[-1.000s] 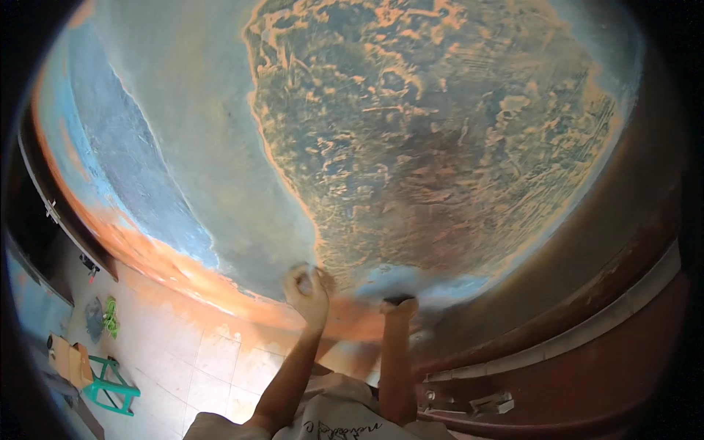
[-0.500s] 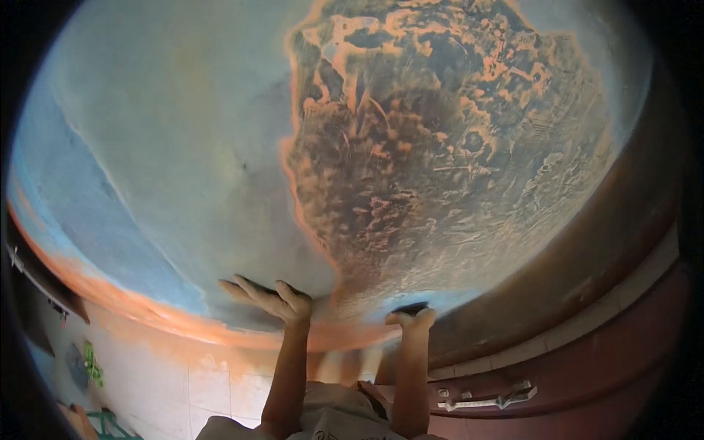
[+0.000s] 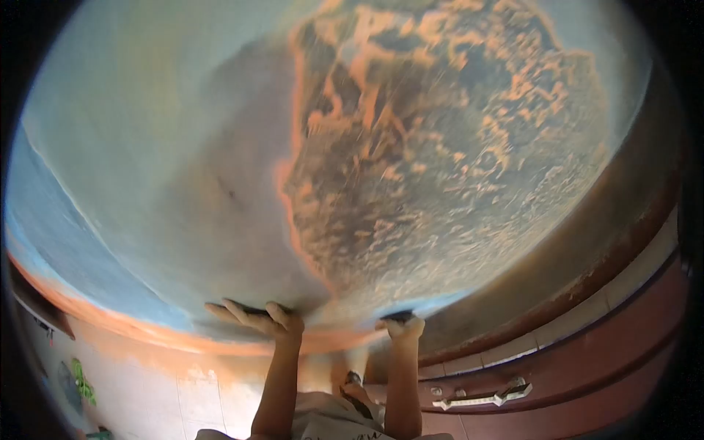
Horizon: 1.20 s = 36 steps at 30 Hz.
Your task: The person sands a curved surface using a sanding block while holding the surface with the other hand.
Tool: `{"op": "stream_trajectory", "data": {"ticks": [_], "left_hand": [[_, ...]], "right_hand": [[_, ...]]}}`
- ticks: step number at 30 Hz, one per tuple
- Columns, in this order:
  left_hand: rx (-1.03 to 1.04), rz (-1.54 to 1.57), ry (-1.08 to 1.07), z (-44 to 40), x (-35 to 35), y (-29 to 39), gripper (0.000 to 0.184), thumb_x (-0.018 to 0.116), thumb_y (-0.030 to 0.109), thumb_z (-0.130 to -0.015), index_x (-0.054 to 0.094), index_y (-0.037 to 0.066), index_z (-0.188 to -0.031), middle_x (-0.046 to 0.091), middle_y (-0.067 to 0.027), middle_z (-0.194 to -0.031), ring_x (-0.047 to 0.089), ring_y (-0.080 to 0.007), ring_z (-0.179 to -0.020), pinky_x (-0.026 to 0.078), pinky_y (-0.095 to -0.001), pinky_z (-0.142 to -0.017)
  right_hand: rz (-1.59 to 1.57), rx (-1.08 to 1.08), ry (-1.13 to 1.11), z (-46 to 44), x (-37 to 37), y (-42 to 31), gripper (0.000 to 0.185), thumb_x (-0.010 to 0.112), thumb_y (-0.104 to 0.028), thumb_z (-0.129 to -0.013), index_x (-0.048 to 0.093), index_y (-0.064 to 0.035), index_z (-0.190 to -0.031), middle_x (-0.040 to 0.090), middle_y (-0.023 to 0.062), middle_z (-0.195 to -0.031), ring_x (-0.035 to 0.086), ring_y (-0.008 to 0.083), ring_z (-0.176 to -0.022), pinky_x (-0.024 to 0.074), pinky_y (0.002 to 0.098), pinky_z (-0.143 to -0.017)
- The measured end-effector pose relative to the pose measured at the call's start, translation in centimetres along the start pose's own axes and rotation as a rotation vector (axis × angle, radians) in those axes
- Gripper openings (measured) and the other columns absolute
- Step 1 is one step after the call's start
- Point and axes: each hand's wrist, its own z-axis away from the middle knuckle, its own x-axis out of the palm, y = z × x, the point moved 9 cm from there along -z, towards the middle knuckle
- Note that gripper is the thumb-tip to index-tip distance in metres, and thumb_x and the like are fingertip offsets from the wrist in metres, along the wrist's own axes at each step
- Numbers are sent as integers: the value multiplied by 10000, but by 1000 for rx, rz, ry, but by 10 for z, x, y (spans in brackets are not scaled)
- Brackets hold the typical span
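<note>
A large curved surface [image 3: 220,147] fills most of the view, painted grey-green and blue, with a rough, orange-flecked patch [image 3: 433,161] at the right. Near its lower edge, my left hand [image 3: 260,317] has its fingers spread against the smooth part, with nothing seen in it. Farther right, my right hand [image 3: 402,327] is pressed at the foot of the rough patch, beside a pale blue strip. Its fingers are curled round a small dark thing [image 3: 398,315], mostly hidden and too unclear to name.
Below the surface, pale floor tiles [image 3: 147,374] carry orange dust or paint. A green bundle [image 3: 82,383] lies at the lower left. At the lower right are a dark red panel [image 3: 572,374] and a whitish handle-like piece [image 3: 484,397]. A foot [image 3: 353,378] shows between my forearms.
My left hand has gone from curled fingers to spread ones and moved left along the surface. My right hand stays near the lower edge. The view has shifted, and the green stool has mostly left it.
</note>
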Motion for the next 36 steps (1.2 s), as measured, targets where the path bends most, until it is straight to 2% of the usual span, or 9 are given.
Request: {"op": "stream_trajectory", "data": {"ticks": [2, 9, 13, 15, 19, 21, 29, 31, 36], "left_hand": [[20, -34, -31, -2, -6, 3, 701, 354, 460, -964, 150, 22, -1472, -26, -310, -1504, 27, -469, -1400, 135, -616, -1087], [7, -41, -75, 0, -5, 3, 689, 347, 452, -966, 161, 20, -1469, -24, -313, -1504, 29, -477, -1397, 140, -624, -1080], [41, -19, -61, 4, -5, -2, 671, 353, 436, -972, 167, 25, -1469, -32, -315, -1504, 24, -479, -1397, 143, -629, -1074], [42, 4, -65, -1, -4, -2, 667, 356, 434, -974, 172, 25, -1468, -34, -315, -1504, 22, -479, -1397, 144, -630, -1073], [53, 3, -60, 7, -3, 0, 679, 361, 449, -970, 180, 23, -1466, -28, -315, -1504, 23, -485, -1395, 141, -634, -1072], [82, 0, -41, 6, -4, 1, 681, 362, 451, -969, 181, 22, -1466, -23, -316, -1504, 26, -488, -1394, 140, -636, -1071], [106, 50, -111, 3, -6, 4, 693, 383, 441, -970, 154, 19, -1470, -37, -322, -1501, -5, -493, -1392, 111, -650, -1067], [114, -7, -141, 9, -13, 0, 688, 388, 435, -970, 163, 18, -1468, -42, -322, -1501, -8, -497, -1390, 108, -653, -1065], [116, 56, -122, 8, -6, -5, 655, 392, 406, -972, 183, 35, -1470, -66, -322, -1500, -17, -504, -1388, 98, -646, -1068]], "right_hand": [[-435, 220, 138, 24, 26, -3, 662, 257, -480, -929, 316, -3, -1385, 343, 217, -1423, 313, 438, -1291, 189, 661, -1002], [-478, 289, 354, -18, -44, 34, 633, 269, -440, -922, 333, 4, -1369, 357, 194, -1401, 370, 379, -1240, 263, 620, -957], [297, -244, 231, -27, -46, 30, 280, 320, -242, -901, 501, -56, -794, 546, 145, -742, 518, 321, -730, 401, 627, -725], [-256, 400, 470, 17, -12, 19, 506, 285, -336, -936, 430, 9, -1276, 457, 199, -1319, 452, 385, -1148, 263, 653, -960], [-321, -97, 313, 15, -31, 20, 260, 362, -189, -872, 517, 11, -813, 534, 193, -704, 561, 349, -671, 491, 547, -695], [-716, -75, 386, 32, -3, 20, 275, 390, -190, -856, 529, 47, -840, 545, 201, -718, 556, 348, -616, 505, 524, -551], [1067, -199, -74, 31, 30, -18, 294, 425, -258, -910, 564, -6, -972, 600, 167, -1024, 565, 304, -901, 480, 447, -778], [-351, -74, 169, 42, 14, 16, 316, 376, -281, -929, 555, -27, -987, 551, 167, -1132, 521, 279, -980, 446, 458, -826], [18, -12, 35, -16, -45, 34, 307, 357, -264, -920, 540, -35, -1012, 565, 161, -1012, 546, 309, -866, 492, 474, -729]]}}
